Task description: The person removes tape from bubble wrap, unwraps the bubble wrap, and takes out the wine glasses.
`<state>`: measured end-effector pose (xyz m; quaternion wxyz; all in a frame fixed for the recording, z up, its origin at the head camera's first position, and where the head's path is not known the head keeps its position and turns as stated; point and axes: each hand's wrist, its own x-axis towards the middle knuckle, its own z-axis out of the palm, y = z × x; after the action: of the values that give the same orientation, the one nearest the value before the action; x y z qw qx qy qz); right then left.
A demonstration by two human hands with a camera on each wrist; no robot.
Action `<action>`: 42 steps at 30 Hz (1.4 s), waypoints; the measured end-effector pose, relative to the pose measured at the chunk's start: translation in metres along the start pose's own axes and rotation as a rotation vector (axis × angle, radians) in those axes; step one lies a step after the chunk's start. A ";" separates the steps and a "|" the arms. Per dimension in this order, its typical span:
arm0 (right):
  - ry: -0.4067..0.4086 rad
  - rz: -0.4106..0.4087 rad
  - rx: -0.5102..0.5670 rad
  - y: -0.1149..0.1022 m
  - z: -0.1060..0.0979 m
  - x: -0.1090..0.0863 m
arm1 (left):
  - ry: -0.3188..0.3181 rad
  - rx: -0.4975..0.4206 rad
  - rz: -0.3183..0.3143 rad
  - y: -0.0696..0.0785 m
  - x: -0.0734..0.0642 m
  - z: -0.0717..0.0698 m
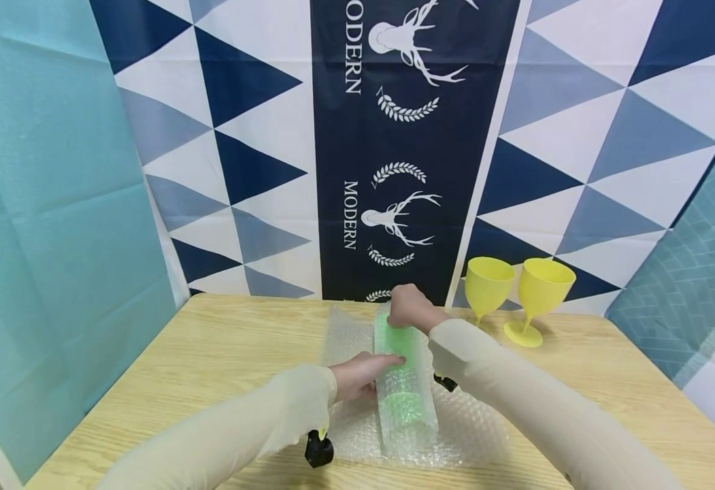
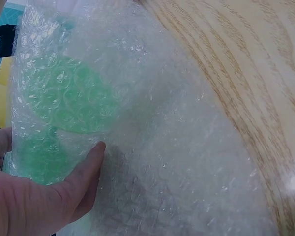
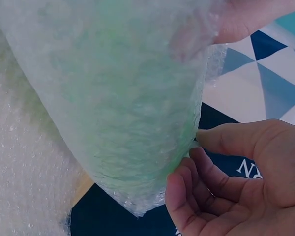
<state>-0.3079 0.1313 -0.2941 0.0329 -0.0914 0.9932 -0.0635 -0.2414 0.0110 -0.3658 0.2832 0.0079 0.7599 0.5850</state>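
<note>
A green item (image 1: 403,407), its kind blurred by the wrap, lies rolled in clear bubble wrap (image 1: 473,429) near the middle of the table. My left hand (image 1: 357,376) holds the roll from its left side, thumb over the top. In the left wrist view, a rounded green part (image 2: 71,96) shows through the bubbles beside that hand. At the roll's far end is my right hand (image 1: 415,308). In the right wrist view, its thumb and forefinger pinch the wrap's edge at the roll's end, with the other fingers curled.
Two yellow goblets (image 1: 543,289) stand upright at the table's back right, beyond my right forearm. Loose bubble wrap spreads flat on both sides of the roll over the wooden table (image 1: 241,333). A patterned cloth (image 1: 259,150) hangs right behind the table's far edge.
</note>
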 end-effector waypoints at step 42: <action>-0.143 0.220 0.117 -0.003 -0.007 0.001 | 0.005 0.019 0.001 -0.001 -0.003 0.000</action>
<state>-0.3089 0.1294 -0.2869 0.1156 0.0158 0.9870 -0.1108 -0.2390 0.0095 -0.3652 0.2807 0.0095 0.7661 0.5780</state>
